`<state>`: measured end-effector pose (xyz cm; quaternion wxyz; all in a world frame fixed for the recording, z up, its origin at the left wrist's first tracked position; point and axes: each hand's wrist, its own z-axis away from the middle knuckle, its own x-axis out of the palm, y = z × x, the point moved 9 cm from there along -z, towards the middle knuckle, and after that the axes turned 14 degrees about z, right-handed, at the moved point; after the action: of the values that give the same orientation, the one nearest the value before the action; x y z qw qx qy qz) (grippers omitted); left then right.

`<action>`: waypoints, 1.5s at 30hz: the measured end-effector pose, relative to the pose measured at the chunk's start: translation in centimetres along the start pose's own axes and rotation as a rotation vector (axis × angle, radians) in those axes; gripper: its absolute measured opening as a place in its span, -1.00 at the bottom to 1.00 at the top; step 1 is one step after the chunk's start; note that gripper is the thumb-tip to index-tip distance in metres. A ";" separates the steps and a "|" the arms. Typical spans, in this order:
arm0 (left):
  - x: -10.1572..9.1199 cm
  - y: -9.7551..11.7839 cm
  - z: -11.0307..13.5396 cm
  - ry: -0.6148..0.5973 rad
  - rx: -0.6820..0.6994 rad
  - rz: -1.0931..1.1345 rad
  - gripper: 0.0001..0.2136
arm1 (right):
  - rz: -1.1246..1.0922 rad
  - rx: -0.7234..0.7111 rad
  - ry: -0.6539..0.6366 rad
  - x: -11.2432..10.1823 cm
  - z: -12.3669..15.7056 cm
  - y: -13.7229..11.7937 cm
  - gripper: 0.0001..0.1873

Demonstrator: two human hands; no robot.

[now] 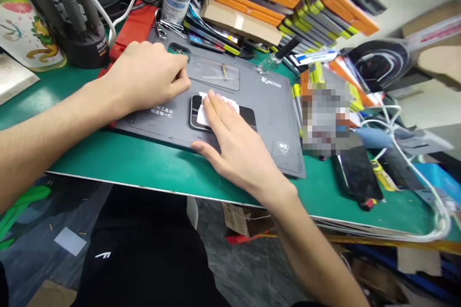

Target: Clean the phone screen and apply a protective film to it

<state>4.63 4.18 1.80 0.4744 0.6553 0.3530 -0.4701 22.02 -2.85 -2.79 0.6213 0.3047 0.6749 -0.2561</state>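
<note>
A smartphone [248, 116] with a dark glass face lies on the grey work mat [273, 127]. My right hand [239, 144] lies flat over it, fingers stretched out and pressing a white wipe [203, 114] onto the glass; its thumb sticks out past the phone's near edge. Up and to the left, my left hand [151, 74] is closed in a loose fist just above the mat, and whatever its fingers may hold is hidden. Beyond that hand, the mat's recessed tray [230, 76] has a small brass-coloured piece in it.
Tweezers and scissors [161, 30] lie by a white bottle [177, 0] at the back. Orange boxes [252, 2] are stacked behind. A small glass bottle [268, 63] stands on the mat. Rightward are a dark phone [356, 172], cables and clutter; a black tool holder [86, 48] is at left.
</note>
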 end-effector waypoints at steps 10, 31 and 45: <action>0.2 -0.3 -0.2 0.023 -0.006 0.063 -0.52 | -0.027 -0.056 -0.040 -0.1 -1.5 -1.6 0.04; -0.1 -1.0 0.0 -0.067 -0.120 0.031 -0.43 | 0.032 0.006 0.024 -1.4 0.6 -4.6 0.06; 0.0 -0.9 -0.4 -0.054 -0.052 -0.111 -0.56 | -0.035 0.200 0.101 -0.2 6.8 3.9 -0.13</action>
<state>3.96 4.81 1.62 0.4736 0.6092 0.3878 -0.5041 29.52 -5.08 -3.09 0.5486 0.3659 0.6816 -0.3172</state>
